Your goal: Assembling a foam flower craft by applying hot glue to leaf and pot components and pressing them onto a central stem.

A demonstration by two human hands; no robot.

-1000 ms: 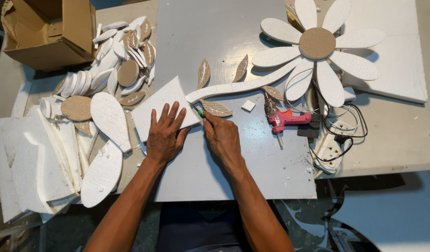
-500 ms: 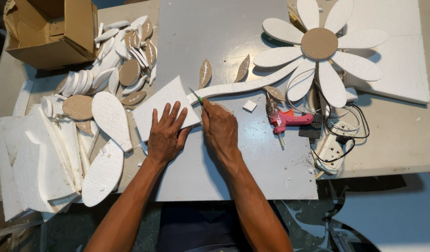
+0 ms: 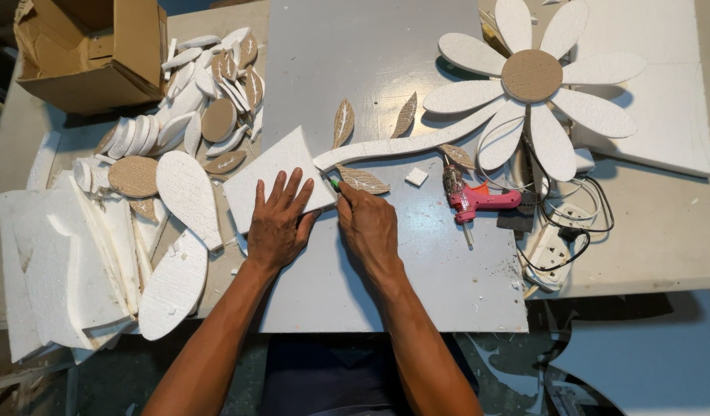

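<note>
My left hand [image 3: 278, 219] lies flat, fingers spread, on a square white foam piece [image 3: 272, 173] on the grey board [image 3: 416, 254]. My right hand [image 3: 368, 225] is closed around a small green-tipped tool [image 3: 334, 183], most of it hidden in the fist, its tip at the foam piece's right edge. Just beyond lies a brown leaf [image 3: 363, 180] under the curved white foam stem [image 3: 393, 145] of a big foam daisy [image 3: 532, 77].
A pink glue gun [image 3: 482, 200] and a power strip with cables [image 3: 555, 239] lie right of my hands. Foam petals and brown leaves [image 3: 209, 92] are heaped at left beside a cardboard box [image 3: 93, 50]. Foam offcuts [image 3: 70, 254] fill the lower left.
My right hand has drawn the tool nearer along the foam piece's right edge, from its far corner down to beside the brown leaf. My left hand stayed pressed on the foam.
</note>
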